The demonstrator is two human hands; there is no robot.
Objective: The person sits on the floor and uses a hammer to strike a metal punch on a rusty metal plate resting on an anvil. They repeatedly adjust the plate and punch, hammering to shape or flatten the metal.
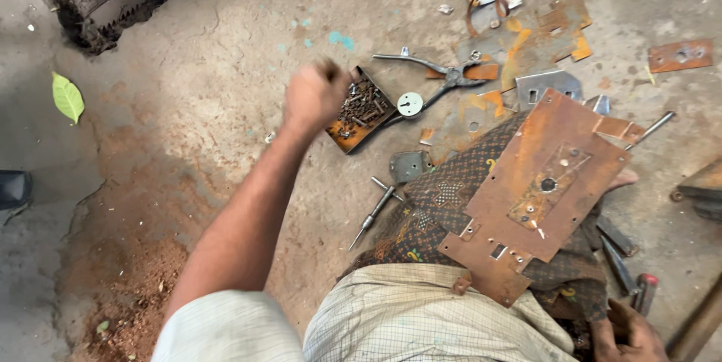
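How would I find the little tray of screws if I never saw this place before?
Start at the big rusty plate on the person's lap, then look up and left across the dirt floor to the left hand. Beside that hand lies the tray: small, square and rusty. Unlike the flat metal scraps nearby, it is heaped with dark screws.

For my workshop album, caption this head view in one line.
Left hand reaching into a screw tray, a rusty metal plate resting on the lap.
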